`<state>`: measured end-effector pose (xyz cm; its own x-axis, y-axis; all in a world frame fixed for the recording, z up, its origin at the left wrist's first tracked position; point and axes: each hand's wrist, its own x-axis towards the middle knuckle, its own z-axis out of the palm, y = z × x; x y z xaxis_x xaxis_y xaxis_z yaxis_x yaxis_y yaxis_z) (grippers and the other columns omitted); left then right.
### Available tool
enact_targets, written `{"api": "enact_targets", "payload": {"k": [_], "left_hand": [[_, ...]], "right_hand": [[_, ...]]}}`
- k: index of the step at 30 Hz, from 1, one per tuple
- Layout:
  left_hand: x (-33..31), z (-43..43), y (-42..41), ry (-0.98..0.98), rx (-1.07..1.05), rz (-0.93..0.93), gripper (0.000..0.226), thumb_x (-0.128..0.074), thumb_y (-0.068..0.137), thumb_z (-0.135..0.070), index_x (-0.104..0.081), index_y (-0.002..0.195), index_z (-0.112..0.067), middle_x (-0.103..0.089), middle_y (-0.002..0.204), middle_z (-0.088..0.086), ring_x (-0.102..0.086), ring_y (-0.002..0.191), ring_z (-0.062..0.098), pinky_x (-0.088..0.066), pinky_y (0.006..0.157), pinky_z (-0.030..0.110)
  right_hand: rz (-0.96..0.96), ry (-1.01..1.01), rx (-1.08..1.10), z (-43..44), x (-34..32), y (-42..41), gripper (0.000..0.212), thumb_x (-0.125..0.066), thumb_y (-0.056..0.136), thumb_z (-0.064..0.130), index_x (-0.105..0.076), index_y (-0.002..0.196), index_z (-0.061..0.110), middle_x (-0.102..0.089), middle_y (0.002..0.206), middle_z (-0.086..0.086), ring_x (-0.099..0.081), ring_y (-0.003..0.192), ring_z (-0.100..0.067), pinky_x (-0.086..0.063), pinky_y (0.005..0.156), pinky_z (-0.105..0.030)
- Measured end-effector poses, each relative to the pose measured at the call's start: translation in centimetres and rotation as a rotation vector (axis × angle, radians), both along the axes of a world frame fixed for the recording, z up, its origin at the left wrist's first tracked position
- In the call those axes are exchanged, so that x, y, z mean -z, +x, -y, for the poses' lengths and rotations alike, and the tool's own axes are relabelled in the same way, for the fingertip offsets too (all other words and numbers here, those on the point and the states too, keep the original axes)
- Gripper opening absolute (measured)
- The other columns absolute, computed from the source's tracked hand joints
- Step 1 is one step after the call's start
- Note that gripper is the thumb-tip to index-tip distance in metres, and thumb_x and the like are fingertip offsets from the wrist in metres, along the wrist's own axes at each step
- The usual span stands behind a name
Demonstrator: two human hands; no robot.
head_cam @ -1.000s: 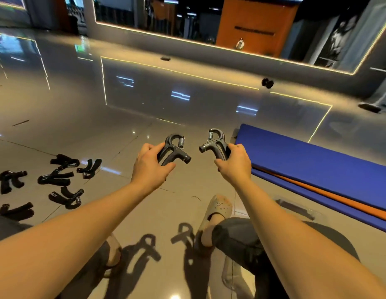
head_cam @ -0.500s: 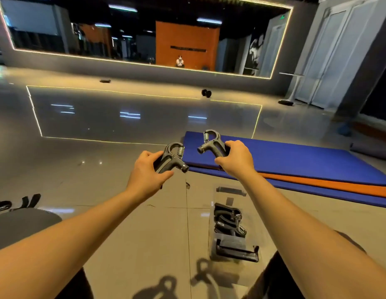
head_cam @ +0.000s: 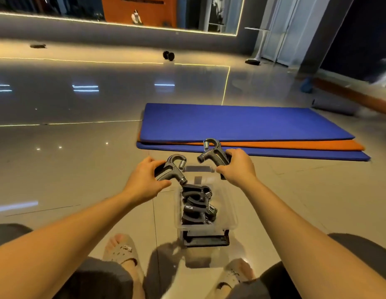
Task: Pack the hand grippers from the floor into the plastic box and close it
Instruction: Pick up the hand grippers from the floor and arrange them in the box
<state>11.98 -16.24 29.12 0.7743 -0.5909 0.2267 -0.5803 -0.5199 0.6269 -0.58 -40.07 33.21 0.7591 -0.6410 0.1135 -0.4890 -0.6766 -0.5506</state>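
Glossy floor [head_cam: 79,169] holds the part-filled plastic box [head_cam: 227,203] at lower centre. Above it, left hand [head_cam: 144,182] fingers [head_cam: 153,162] curl round one hand gripper [head_cam: 172,169] by its handles, and the right hand [head_cam: 237,167] grips a second hand gripper [head_cam: 213,154]. Both look rigid, probably light, and best held there.

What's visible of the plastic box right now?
The box is clear plastic, rectangular, open-topped, standing upright on the floor between the person's feet. Several black grippers lie piled inside. A black clip sits at its near end. The left hand and right hand hover above its far end, apparently not touching it.
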Motion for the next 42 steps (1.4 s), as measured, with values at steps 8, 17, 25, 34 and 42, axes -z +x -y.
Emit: {"api": "enact_targets", "payload": {"k": [8,17,25,34,42], "left_hand": [[4.4,8.2,5.2,0.138,0.103,-0.04,0.067,-0.084,0.078,-0.03,-0.055,0.138,-0.022,-0.057,0.115,-0.011,-0.054,0.104,0.007,-0.048,0.093,0.025],[12.7,16.7,9.9,0.368,0.185,0.016,0.064,-0.078,0.076,-0.04,-0.057,0.136,-0.034,-0.061,0.125,-0.008,-0.039,0.121,0.017,-0.031,0.104,0.038],[19.6,20.8,10.3,0.411,0.206,-0.036,0.065,-0.073,0.074,-0.016,-0.059,0.136,-0.028,-0.063,0.13,-0.007,-0.045,0.126,0.018,-0.026,0.111,0.039],[23.4,22.3,11.4,0.478,0.109,-0.179,0.061,-0.068,0.077,-0.011,-0.06,0.134,-0.032,-0.061,0.127,-0.005,-0.046,0.124,0.023,-0.036,0.111,0.04],[24.4,23.0,10.8,0.481,0.101,-0.109,0.064,-0.068,0.077,-0.009,-0.059,0.137,-0.028,-0.063,0.13,-0.007,-0.041,0.125,0.017,-0.025,0.109,0.031]], "right_hand": [[-0.084,0.034,0.139,7.3,3.0,1.3,0.023,-0.083,0.076,0.023,-0.066,0.091,0.026,-0.067,0.073,0.003,-0.069,0.061,-0.017,-0.062,0.064,-0.041],[-0.242,0.037,0.134,14.0,8.4,3.9,0.023,-0.08,0.077,0.018,-0.066,0.096,0.017,-0.066,0.086,-0.005,-0.07,0.068,-0.026,-0.061,0.067,-0.047],[-0.307,-0.017,0.048,17.2,11.0,8.4,0.025,-0.078,0.081,0.023,-0.065,0.101,0.017,-0.061,0.098,-0.005,-0.067,0.073,-0.026,-0.059,0.071,-0.043],[-0.311,-0.001,0.015,19.1,13.2,10.5,0.028,-0.079,0.078,0.025,-0.066,0.102,0.016,-0.056,0.101,-0.004,-0.062,0.078,-0.026,-0.057,0.073,-0.044],[-0.314,0.022,-0.011,19.8,14.5,11.0,0.036,-0.082,0.077,0.026,-0.068,0.109,0.017,-0.056,0.104,-0.003,-0.062,0.082,-0.026,-0.057,0.076,-0.043]]}}
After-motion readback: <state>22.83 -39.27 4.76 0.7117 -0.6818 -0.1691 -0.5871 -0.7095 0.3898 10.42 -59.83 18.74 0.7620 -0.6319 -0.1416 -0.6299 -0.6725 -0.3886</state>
